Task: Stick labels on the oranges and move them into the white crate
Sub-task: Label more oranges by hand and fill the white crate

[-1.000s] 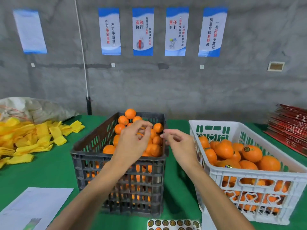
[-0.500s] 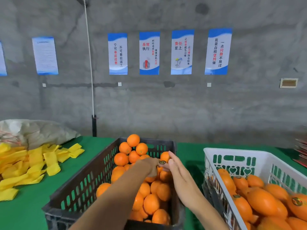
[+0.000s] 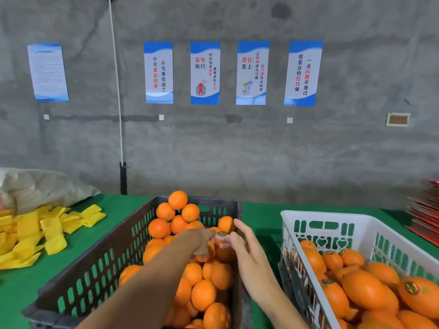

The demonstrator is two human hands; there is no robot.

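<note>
Both hands reach forward over the dark crate [image 3: 90,276], which is heaped with oranges [image 3: 204,293]. The left hand [image 3: 202,241] is turned palm down among the fruit at the middle of the pile, its fingers curled onto an orange [image 3: 207,254] just beneath them; how firmly it grips cannot be told, since the hand hides most of that fruit. The right hand [image 3: 244,245] sits just beside it, touching or nearly touching at the fingertips, with a small round label [image 3: 222,233] riding on the tip of one finger and the other fingers loosely spread and held straight. The label lies right between the two hands, just above the orange under the left fingers. More unlabelled fruit is stacked beyond both hands toward the far wall of the dark crate, and more lies below the forearms on the near side. To the right of the right hand stands the white crate [image 3: 332,219], holding oranges that already carry a label [image 3: 412,288]. Well off to the left of the left arm, yellow foam sleeves [image 3: 47,231] lie scattered on the green table [image 3: 19,286].
</note>
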